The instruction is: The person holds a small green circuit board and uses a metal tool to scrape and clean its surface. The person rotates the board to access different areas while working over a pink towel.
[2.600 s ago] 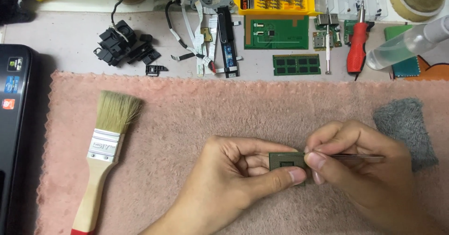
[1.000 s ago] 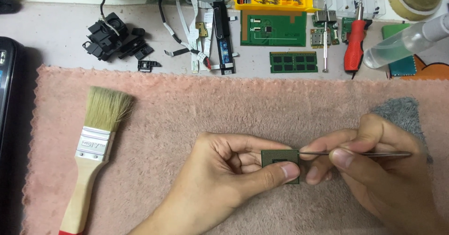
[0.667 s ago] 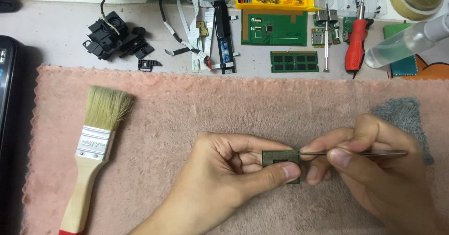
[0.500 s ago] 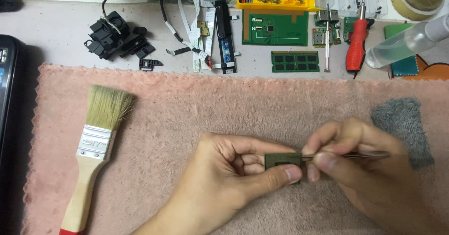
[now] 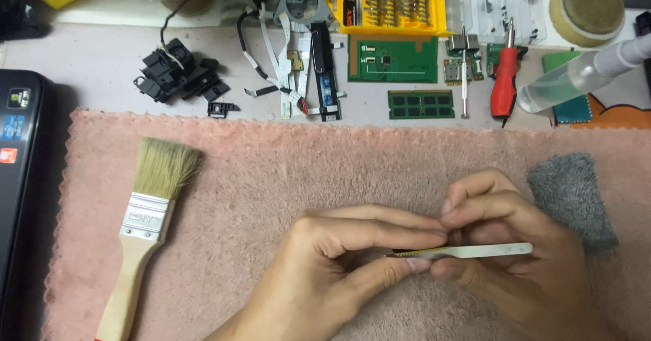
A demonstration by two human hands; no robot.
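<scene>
Left hand [image 5: 339, 259] is pinching the processor chip [image 5: 415, 252] edge-on above the pink towel [image 5: 271, 171]; right hand [image 5: 515, 253] is gripping tweezers [image 5: 485, 250] against it; risk: slipping tips could be bending pins.

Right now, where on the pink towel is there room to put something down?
The pink towel is bare between the paintbrush and the left hand, and along its top strip below the green memory stick. It is crowded where the left and right hand hold the chip and tweezers, beside the grey cloth.
</scene>
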